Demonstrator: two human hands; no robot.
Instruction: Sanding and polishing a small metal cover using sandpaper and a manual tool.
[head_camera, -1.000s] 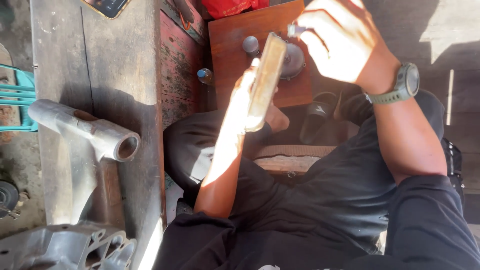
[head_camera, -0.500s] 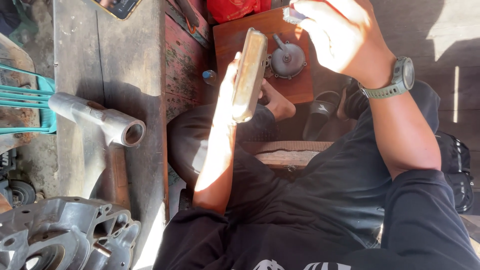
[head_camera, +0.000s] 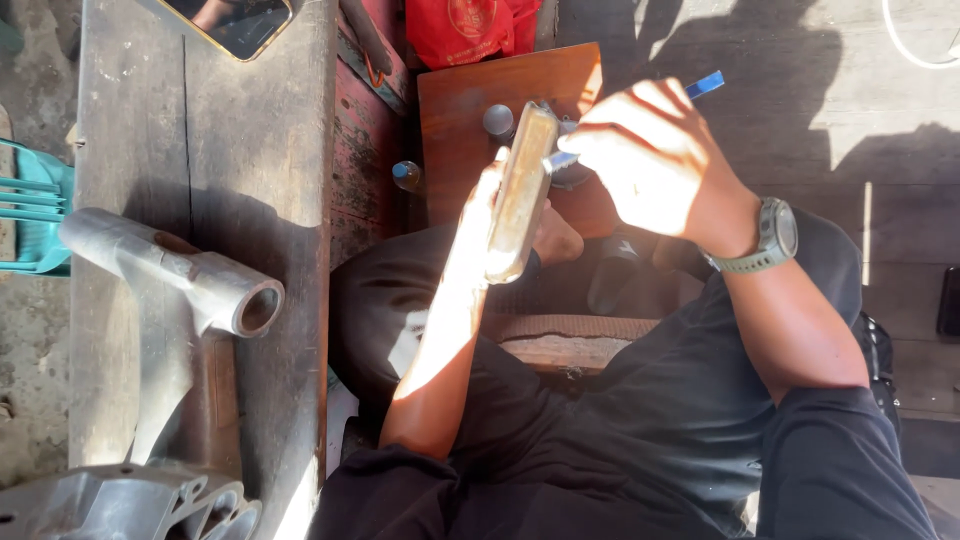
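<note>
Weathered grey plank bench beside hands: left (head_camera: 500, 215) clamped on flat metal slab (head_camera: 519, 193), right (head_camera: 655, 165) pinching blue-handled tool (head_camera: 706, 85)

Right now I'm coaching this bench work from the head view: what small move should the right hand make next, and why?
Probably a short stroke of the blue-handled tool along the upper end of the flat metal piece. The right hand pinches the tool with its tip at that end, while the left hand holds the piece on edge above the lap, so the tool seems set to work there.
</note>
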